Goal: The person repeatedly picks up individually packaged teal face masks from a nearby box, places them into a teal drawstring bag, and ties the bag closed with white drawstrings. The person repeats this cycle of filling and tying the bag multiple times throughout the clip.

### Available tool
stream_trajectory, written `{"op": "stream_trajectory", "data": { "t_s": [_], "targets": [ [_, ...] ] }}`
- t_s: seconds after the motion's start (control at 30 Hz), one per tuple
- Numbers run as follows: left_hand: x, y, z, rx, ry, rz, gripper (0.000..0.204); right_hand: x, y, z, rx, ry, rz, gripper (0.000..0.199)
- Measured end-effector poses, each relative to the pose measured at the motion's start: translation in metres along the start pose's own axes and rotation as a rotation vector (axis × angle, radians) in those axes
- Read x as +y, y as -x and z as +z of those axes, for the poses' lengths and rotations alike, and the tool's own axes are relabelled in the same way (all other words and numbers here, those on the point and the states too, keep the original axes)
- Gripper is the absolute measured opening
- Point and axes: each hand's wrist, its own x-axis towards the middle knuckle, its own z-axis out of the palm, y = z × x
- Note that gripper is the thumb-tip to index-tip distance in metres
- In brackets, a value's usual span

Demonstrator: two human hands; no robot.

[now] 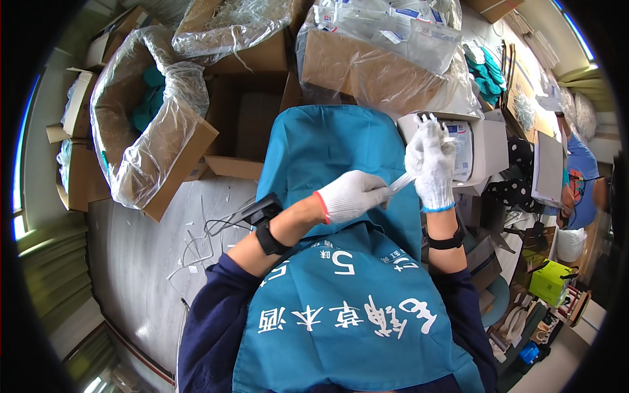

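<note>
My left hand (pixel 354 196), in a white knit glove with a red cuff, is closed in a pinch on a narrow translucent plastic strip (pixel 401 182). The strip runs across to my right hand (pixel 431 160), gloved in white with a blue cuff. That hand is raised, its fingers curled around the strip's other end; what lies inside them is partly hidden. Just behind my right hand stands an open white box (pixel 488 147) holding white-and-blue packages (pixel 462 152). Beneath both hands a teal cloth (pixel 337 141) is spread, meeting my printed teal apron (pixel 347 288).
At the far left, a plastic-lined carton (pixel 187 160) contains green-teal items (pixel 149 98). An open brown carton (pixel 236 167) stands beside it. Clear packets (pixel 419 39) fill another lined carton (pixel 367 65). White cords (pixel 193 252) lie on the grey floor (pixel 131 242). Another person (pixel 583 160) is at the right.
</note>
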Motion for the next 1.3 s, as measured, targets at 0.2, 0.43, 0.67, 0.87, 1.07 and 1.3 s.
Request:
{"op": "stream_trajectory", "data": {
  "t_s": [0.2, 0.43, 0.67, 0.87, 1.07, 1.3],
  "targets": [
    [0.014, 0.035, -0.029, -0.006, -0.342, 0.178, 0.019, 0.01, 0.043, 0.023, -0.548, 0.904, -0.635, 0.007],
    [0.034, 0.086, -0.029, -0.159, -0.245, 0.187, 0.02, -0.019, 0.08, 0.034, -1.026, 0.94, -0.445, 0.033],
    [0.064, 0.124, -0.036, -0.252, -0.134, 0.232, 0.02, -0.061, 0.1, 0.037, -1.171, 0.878, -0.423, 0.038],
    [0.038, 0.156, -0.145, 0.287, 0.028, -0.151, 0.014, -0.036, 0.106, -0.035, -0.645, 0.576, 0.24, 0.037],
    [-0.094, 0.1, -0.224, 0.749, 0.653, -0.295, 0.038, 0.021, 0.057, -0.017, -0.269, -0.07, 0.508, 0.024],
    [-0.054, 0.034, -0.116, 0.555, -0.496, -0.08, 0.055, 0.061, 0.016, 0.02, -0.278, -0.433, 0.53, 0.039]
  ]
}}
